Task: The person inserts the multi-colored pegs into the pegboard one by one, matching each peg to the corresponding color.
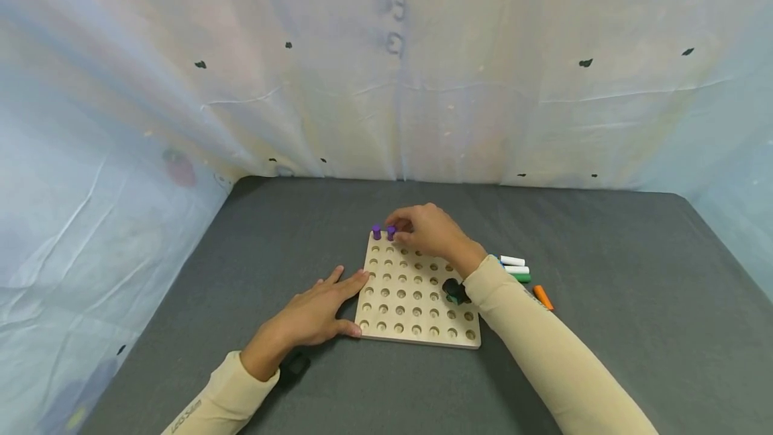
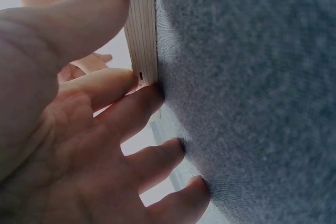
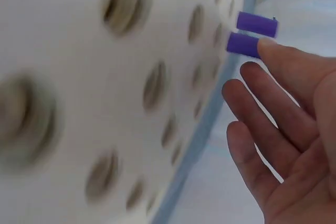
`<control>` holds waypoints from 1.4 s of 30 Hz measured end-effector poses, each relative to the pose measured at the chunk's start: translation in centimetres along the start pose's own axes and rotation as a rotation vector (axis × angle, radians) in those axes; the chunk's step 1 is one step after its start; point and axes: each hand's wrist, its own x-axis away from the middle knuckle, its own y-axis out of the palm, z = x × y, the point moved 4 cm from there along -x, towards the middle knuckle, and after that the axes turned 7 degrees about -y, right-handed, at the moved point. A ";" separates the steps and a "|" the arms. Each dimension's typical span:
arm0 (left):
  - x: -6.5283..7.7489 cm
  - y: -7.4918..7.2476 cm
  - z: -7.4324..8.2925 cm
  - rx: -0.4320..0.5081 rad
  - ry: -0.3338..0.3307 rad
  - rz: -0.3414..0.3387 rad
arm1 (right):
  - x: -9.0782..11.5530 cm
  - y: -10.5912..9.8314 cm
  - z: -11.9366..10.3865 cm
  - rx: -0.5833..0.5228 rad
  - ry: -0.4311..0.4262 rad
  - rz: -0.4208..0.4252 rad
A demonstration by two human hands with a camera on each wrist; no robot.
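A pale wooden board (image 1: 408,297) with rows of round holes lies on the dark grey cloth. Two purple pegs stand upright side by side at its far left corner, the outer peg (image 1: 377,232) and the inner peg (image 1: 391,233). My right hand (image 1: 430,228) reaches over the board and pinches the inner peg; in the right wrist view the thumb (image 3: 283,59) touches its end. Spread along the board's left edge, my left hand (image 1: 315,309) steadies it with thumb and fingers, and some fingertips (image 2: 197,187) rest on the cloth.
Right of the board, partly behind my right forearm, lie white cylinders (image 1: 513,261), a green cylinder (image 1: 521,278) and an orange cylinder (image 1: 543,297). A pale patterned curtain (image 1: 453,86) hangs behind the grey table (image 1: 604,274) and along its sides.
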 end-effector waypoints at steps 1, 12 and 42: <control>0.0 0.0 0.0 -0.001 0.001 0.002 | 0.5 -0.3 0.0 0.000 0.002 0.005; 0.5 0.0 0.3 0.003 0.015 0.011 | 10.5 -3.2 1.7 -0.005 0.129 0.103; 0.7 -0.2 0.6 -0.011 -0.005 0.013 | 16.3 -2.5 4.7 0.049 0.227 0.092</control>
